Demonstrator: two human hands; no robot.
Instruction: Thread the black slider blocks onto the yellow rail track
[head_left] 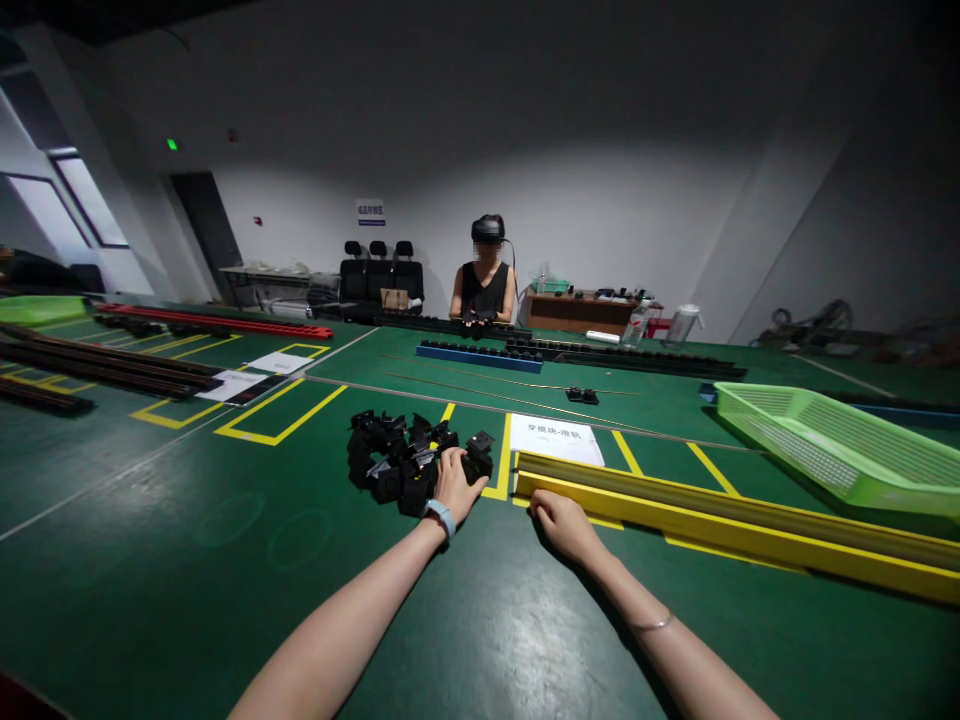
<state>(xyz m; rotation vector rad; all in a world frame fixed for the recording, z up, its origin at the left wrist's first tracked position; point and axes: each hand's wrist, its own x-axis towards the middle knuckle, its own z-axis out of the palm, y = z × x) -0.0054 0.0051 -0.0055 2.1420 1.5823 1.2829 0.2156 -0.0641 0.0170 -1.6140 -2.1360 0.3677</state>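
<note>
My left hand (459,485) is closed around a black plastic module (480,447) at the right edge of a loose pile of similar black modules (390,455). A light-blue band circles that wrist. Close by on the right, my right hand (561,522) is curled into a fist against the near side of a long yellow rail (720,520), by its left end. Its fingertips are turned away, so what they hold, if anything, is hidden. Just behind the rail's end lies a white paper sheet (555,438) with printed characters.
A green mesh basket (840,450) sits behind the rail at right. Thin rods (480,392), a small black pair of parts (581,395) and a blue rail with black modules (480,358) lie farther back. Dark rails (112,362) are at left. A person (487,285) is across the table.
</note>
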